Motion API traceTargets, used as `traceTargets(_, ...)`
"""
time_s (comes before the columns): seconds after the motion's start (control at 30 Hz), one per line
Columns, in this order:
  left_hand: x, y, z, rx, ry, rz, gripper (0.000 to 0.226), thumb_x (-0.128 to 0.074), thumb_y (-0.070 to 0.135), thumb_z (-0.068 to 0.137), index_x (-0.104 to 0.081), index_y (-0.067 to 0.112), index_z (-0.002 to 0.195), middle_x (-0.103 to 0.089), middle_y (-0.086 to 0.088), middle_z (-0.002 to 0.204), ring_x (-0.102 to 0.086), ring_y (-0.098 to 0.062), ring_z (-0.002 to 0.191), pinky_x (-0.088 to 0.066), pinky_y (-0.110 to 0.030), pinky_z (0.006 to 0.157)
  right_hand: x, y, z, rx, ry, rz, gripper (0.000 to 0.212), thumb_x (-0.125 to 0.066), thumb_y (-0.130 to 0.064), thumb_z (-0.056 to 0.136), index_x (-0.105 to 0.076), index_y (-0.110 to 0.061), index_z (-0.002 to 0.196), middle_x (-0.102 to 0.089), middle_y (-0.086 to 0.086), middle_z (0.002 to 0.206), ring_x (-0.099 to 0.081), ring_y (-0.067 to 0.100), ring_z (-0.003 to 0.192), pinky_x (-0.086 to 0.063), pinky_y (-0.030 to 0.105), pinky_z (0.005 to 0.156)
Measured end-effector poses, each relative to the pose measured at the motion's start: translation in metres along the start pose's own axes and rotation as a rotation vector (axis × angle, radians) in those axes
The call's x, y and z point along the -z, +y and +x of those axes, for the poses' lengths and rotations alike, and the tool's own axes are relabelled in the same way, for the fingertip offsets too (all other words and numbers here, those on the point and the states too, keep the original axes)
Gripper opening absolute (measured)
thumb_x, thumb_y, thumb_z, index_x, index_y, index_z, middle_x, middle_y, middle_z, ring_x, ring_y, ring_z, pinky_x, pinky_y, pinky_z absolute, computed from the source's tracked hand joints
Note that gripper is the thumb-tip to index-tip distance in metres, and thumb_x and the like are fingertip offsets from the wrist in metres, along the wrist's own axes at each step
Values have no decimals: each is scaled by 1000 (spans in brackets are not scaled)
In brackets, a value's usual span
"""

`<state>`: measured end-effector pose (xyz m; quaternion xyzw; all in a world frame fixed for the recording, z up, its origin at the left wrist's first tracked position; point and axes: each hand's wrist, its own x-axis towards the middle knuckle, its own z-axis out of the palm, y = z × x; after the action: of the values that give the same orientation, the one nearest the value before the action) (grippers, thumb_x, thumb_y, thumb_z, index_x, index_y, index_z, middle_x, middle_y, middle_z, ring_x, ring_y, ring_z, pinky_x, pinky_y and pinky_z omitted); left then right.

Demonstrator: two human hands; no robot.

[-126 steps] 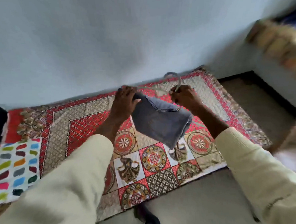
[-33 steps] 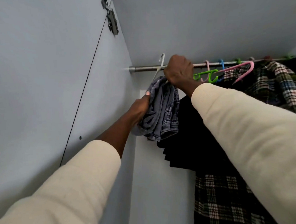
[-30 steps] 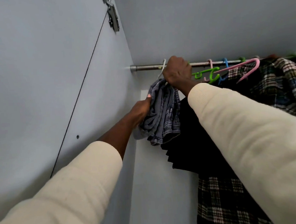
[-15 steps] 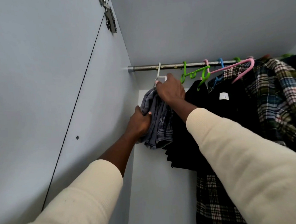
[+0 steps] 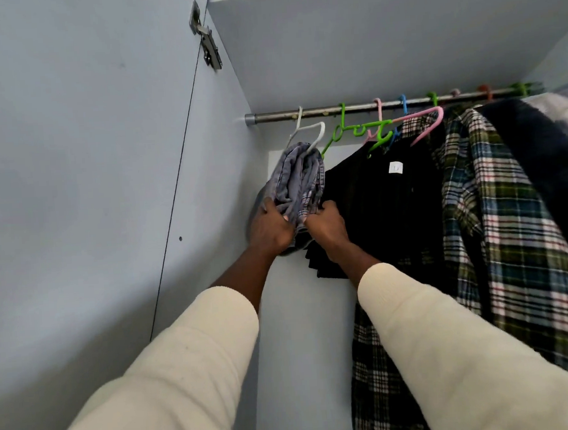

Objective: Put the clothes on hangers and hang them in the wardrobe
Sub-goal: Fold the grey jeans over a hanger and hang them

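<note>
1. Two hands, left hand (image 5: 270, 230) and right hand (image 5: 325, 227), grip folded grey jeans (image 5: 299, 180).
2. Jeans hang on white hanger (image 5: 307, 132), hooked over wardrobe rail (image 5: 352, 108).
3. Black garment's (image 5: 382, 208) white label (image 5: 396, 167): writing unreadable.

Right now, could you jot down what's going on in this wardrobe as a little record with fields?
place: inside a grey wardrobe
rail: metal, carries several coloured hangers
white hanger: hooked on the rail, leftmost
grey jeans: folded over the white hanger
left hand: holds the jeans low down
right hand: holds the jeans from the other side
neighbours: black garment, plaid shirt
</note>
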<state>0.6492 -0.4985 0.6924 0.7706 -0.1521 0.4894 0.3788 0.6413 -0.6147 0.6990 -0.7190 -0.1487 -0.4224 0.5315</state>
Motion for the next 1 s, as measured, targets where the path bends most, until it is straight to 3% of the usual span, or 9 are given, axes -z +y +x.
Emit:
traceTargets(0.13,22,13,-53,64,-18,137,75,-56,30,90,-19,8,150,-34,-24,149,-38,-44,134,-39,-54,107,27,-6,-52,33,-45,-31,36,-58,-22,87,-54,-14,122,-63,6,115,-61,27,103,-50,34,88)
traceTargets(0.23,37,29,-106,91,-7,253,62,-53,16,92,-25,6,146,-40,-22,142,-45,-43,127,-42,-53,102,48,-10,-107,87,-119,-123,33,-55,-8,85,-53,-8,118,-63,13,113,-62,32,102,-54,39,83)
traceTargets(0.33,51,50,-164,80,24,343,57,-51,14,94,-30,7,147,-44,-18,143,-44,-37,129,-43,-51,103,70,-16,-166,172,-153,-285,28,-51,-1,85,-52,-4,113,-58,12,112,-57,31,104,-42,30,75)
traceTargets(0.43,66,68,-224,25,18,398,54,-52,15,97,-34,8,148,-42,-15,148,-43,-34,132,-40,-46,106,83,-17,-221,241,-162,-371,26,-49,0,87,-53,-2,113,-54,15,119,-56,35,105,-35,30,74)
traceTargets(0.57,99,77,-305,-58,81,463,45,-56,12,94,-49,8,139,-53,-14,137,-52,-31,123,-42,-40,102,94,-7,-285,271,-158,-382,24,-46,2,91,-54,-3,113,-58,13,114,-59,32,92,-40,32,70)
traceTargets(0.7,149,75,-379,-101,228,513,37,-60,3,80,-63,7,117,-62,-13,111,-59,-32,102,-46,-40,86,98,-1,-354,287,-199,-344,20,-47,0,94,-57,-5,111,-60,12,111,-60,29,90,-42,30,72)
traceTargets(0.83,208,79,-433,-99,375,552,32,-59,4,74,-62,7,106,-59,-13,105,-54,-29,99,-39,-37,87,84,-8,-418,360,-260,-269,17,-50,2,93,-57,-4,107,-61,15,106,-61,34,88,-54,42,78)
traceTargets(1.0,290,79,-482,-151,575,554,30,-62,3,79,-53,7,107,-56,-17,104,-48,-28,102,-37,-38,91,47,-56,-480,346,-305,-103,12,-48,-7,96,-54,-7,107,-60,12,106,-62,33,86,-53,43,76)
